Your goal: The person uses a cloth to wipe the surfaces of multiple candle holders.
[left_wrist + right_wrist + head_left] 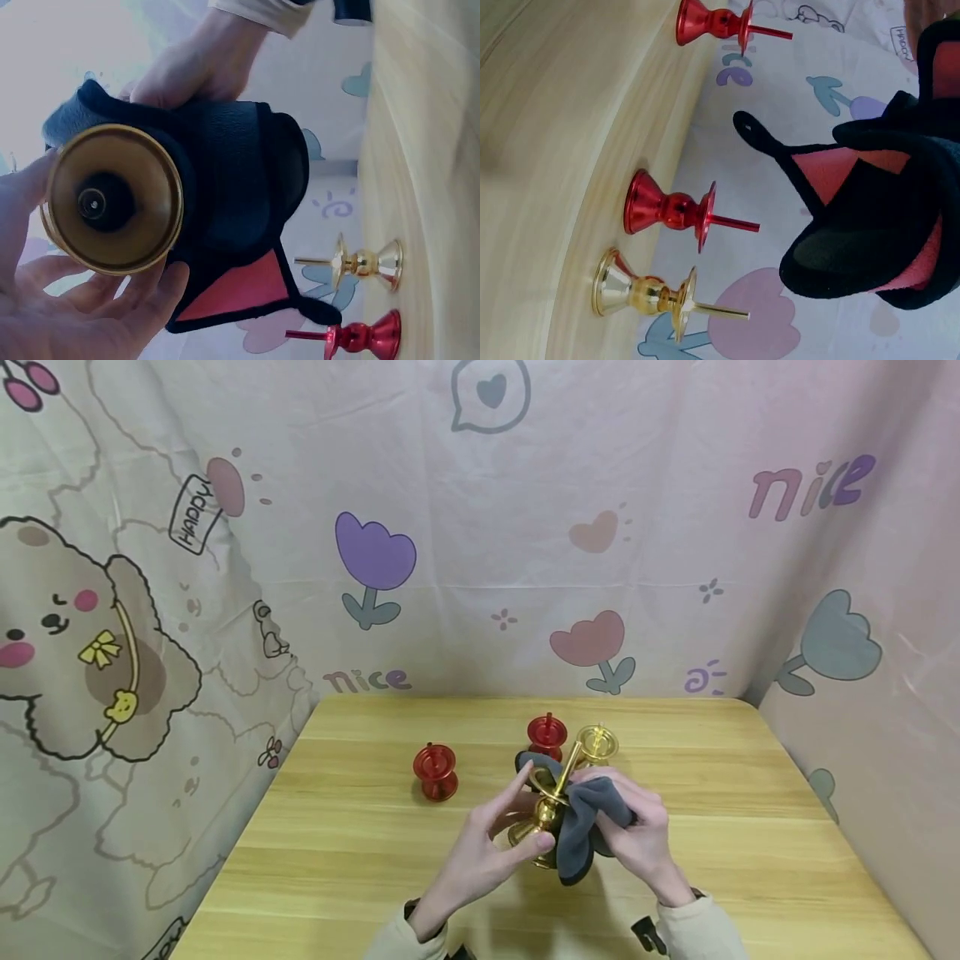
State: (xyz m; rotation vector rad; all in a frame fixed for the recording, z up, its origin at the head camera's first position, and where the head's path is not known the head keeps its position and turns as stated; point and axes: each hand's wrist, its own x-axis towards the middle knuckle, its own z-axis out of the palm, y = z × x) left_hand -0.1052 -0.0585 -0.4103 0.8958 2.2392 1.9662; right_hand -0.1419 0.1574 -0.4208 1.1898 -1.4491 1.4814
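A gold candle holder (548,811) with a thin spike is held tilted above the table by my left hand (476,852), thumb and fingers around its body. My right hand (643,831) grips a dark grey cloth (576,847) with black edging, bunched against the side of the holder. In the left wrist view the hollow round base (154,225) faces the camera, fingers spread along its rim. The pink underside (247,289) and a hanging loop of the cloth also show there. Folds of cloth (855,232) fill the right side of the right wrist view, hiding the holder.
On the wooden table (337,860) stand a red candle holder (435,770) left of my hands, another red candle holder (547,732) behind them, and a second gold candle holder (597,742) beside that one. A printed curtain (465,552) hangs along the table's back and sides.
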